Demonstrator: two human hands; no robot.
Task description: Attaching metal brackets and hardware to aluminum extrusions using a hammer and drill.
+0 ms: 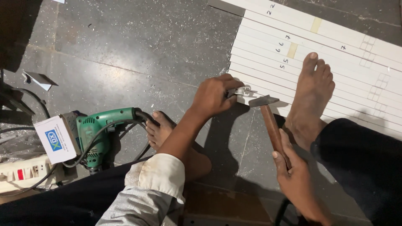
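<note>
My left hand (213,95) pinches a small metal bracket (243,91) against the near end of a white ribbed panel (318,54) lying on the floor. My right hand (295,175) grips the wooden handle of a hammer (270,121); its steel head hovers just right of the bracket, close above the panel's edge. My bare right foot (312,92) presses down on the panel. My left foot (161,129) rests on the floor under my left forearm.
A green electric drill (102,125) with a black cord lies on the grey concrete floor (138,50) at left, beside a small white box (56,140) and a power strip (23,173). A metal scrap (39,79) lies farther left. Dust and shavings cover the floor.
</note>
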